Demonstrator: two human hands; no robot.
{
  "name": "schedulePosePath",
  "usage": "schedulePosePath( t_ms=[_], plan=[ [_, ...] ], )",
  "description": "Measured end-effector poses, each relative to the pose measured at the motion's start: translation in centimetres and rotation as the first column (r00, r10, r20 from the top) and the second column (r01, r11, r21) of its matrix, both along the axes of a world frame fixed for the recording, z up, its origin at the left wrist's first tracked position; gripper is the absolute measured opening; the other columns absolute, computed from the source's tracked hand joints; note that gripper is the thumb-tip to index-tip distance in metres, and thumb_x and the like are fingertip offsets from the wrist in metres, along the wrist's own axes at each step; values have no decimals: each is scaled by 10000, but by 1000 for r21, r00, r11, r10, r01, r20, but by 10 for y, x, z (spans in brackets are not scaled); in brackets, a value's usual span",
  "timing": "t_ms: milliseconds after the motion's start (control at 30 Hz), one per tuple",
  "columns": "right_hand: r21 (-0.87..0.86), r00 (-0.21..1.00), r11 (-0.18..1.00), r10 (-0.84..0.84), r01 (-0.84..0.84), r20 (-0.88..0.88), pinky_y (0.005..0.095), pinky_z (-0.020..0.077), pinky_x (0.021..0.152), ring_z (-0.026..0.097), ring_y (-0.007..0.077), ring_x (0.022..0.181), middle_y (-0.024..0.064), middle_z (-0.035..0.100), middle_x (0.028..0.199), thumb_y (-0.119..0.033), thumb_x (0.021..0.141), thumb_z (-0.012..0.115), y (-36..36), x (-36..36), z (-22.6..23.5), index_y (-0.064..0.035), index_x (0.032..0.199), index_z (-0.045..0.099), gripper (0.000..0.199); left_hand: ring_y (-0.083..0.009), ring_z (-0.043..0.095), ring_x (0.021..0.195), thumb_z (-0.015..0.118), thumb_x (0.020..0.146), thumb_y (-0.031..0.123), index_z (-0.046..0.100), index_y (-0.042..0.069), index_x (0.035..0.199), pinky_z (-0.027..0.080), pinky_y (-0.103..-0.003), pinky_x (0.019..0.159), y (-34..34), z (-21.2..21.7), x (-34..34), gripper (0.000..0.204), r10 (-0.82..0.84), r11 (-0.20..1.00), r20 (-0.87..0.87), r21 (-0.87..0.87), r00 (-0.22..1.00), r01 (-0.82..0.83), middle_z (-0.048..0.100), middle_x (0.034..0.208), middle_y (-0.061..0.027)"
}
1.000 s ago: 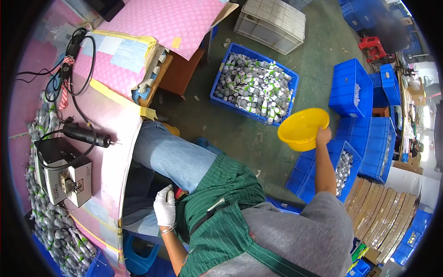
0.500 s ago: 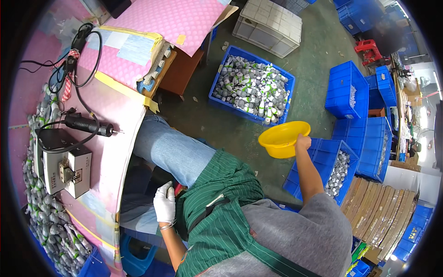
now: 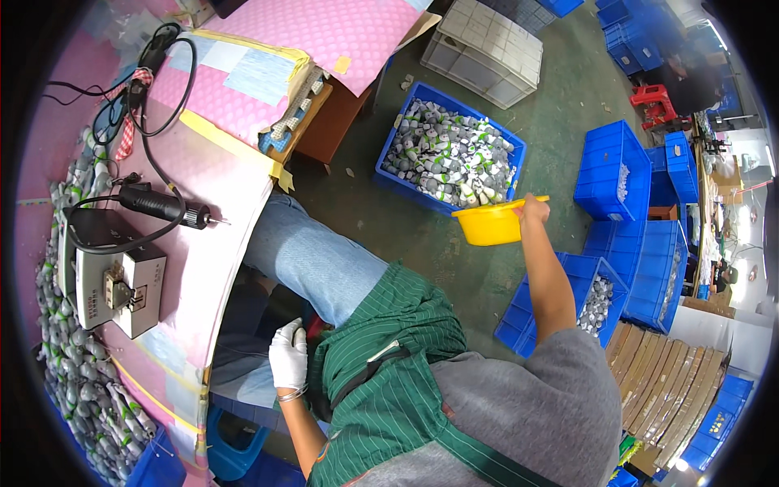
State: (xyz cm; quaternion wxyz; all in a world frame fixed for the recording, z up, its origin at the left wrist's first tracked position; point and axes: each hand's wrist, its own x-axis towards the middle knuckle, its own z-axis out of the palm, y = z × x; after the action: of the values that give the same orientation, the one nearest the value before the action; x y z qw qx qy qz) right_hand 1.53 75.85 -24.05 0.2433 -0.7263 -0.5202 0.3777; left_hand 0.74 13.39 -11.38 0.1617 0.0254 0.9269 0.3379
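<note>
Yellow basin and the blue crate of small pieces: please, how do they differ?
The yellow basin has a rounded form, while the blue crate is rectangular. The basin is gripped at its rim by the right hand; the crate stands on the floor. The crate is heaped with pieces, whereas the basin's inside is hidden. Both are containers.

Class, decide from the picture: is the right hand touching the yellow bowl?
Touching. The head view shows the right hand gripping the yellow bowl at its rim.
</note>
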Motion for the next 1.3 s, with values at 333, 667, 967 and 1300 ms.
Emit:
schedulePosePath(
  t_ms=[333, 667, 967, 1300],
  plan=[
    [54, 987, 994, 88, -96, 134, 405, 610, 509, 693, 307, 655, 205, 673, 888, -125, 836, 682, 0, 54, 10, 95, 1014, 639, 287, -325, 664, 893, 621, 881, 80, 685, 18, 1048, 518, -384, 808, 0, -6, 3, 190, -8, 1000, 15, -2, 1000, 8, 690, 983, -180],
    [-136, 992, 990, -59, 44, -111, 410, 616, 533, 700, 318, 705, 200, 671, 940, -119, 851, 664, -40, 97, -2, 90, 1031, 628, 278, -328, 666, 889, 622, 880, 81, 687, 21, 1039, 520, -387, 806, -13, -8, 4, 183, -18, 1000, -17, -19, 1000, 17, 692, 971, -182],
    [-167, 925, 986, -82, 20, -370, 412, 605, 535, 651, 291, 642, 211, 639, 908, -91, 854, 655, -49, 18, -15, 89, 1018, 593, 250, -338, 665, 902, 620, 884, 94, 688, 21, 1038, 518, -395, 816, -19, -8, 9, 183, -5, 1000, -12, -15, 1000, 5, 691, 975, -189],
    [-206, 982, 978, 2, -42, -191, 405, 596, 546, 643, 267, 603, 176, 629, 848, -102, 861, 629, -32, 18, 6, 38, 1015, 573, 215, -341, 667, 901, 622, 884, 89, 688, 20, 1039, 519, -394, 819, -20, -12, 9, 183, 26, 999, 1, -21, 1000, -26, 692, 983, -191]
  ],
)
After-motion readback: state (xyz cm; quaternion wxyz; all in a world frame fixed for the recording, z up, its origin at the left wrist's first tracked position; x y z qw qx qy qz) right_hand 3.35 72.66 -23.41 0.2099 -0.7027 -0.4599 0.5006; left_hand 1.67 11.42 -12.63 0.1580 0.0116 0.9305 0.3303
